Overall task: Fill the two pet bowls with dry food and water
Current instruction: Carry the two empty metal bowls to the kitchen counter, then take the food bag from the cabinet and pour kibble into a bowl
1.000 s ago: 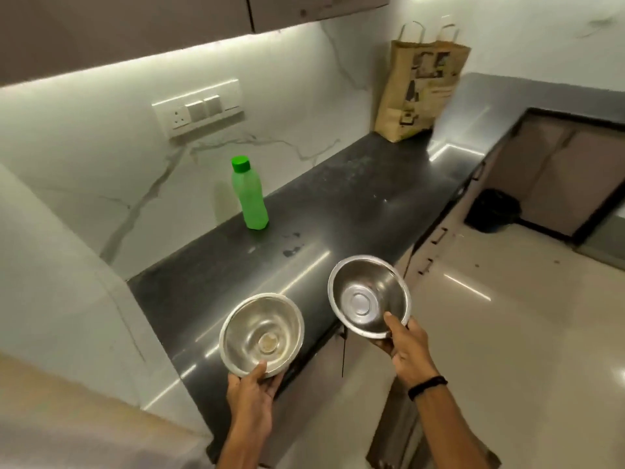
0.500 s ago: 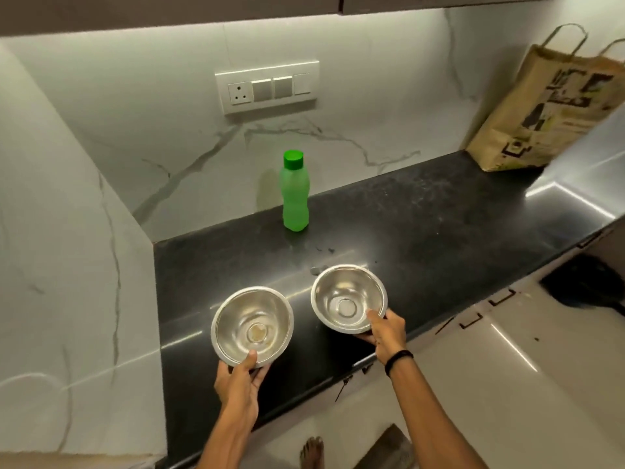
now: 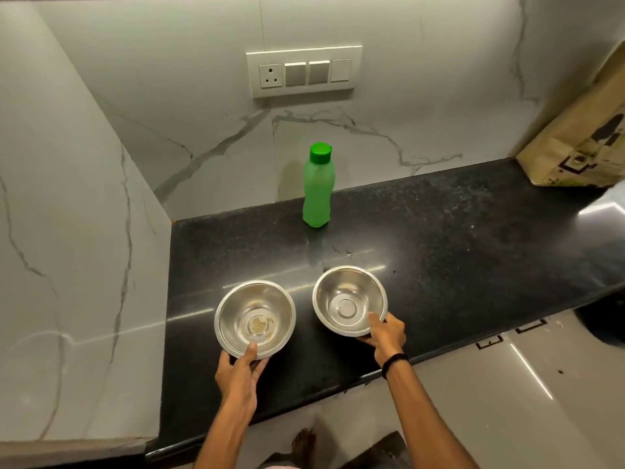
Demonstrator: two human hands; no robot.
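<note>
Two bowls: steel, both empty. The left bowl (image 3: 233, 301) has a brownish smear at its base; the right bowl (image 3: 349, 286) looks clean. They sit side by side, apart, low over the front part of the tabletop (image 3: 439, 248). Whether they rest on it or hang just above cannot be told.
Left grip (image 3: 240, 370): thumb over the left bowl's near rim, fingers beneath, pinching it.
Right grip (image 3: 385, 333): same pinch on the right bowl's near rim.
Water source: green bottle (image 3: 317, 191), cap on, upright near the back wall, well apart from the bowls.
Food source: probably the brown paper bag (image 3: 585, 140) at far right; contents hidden.
Risk, slip: a one-edge pinch on smooth steel could let a bowl tip or clatter if released before its base is flat.
Risk, edge: both bowls are near the front edge, so a nudge during pouring could send one to the floor (image 3: 507, 401).
Risk, residue: the smear would foul the water if the left bowl receives it.
</note>
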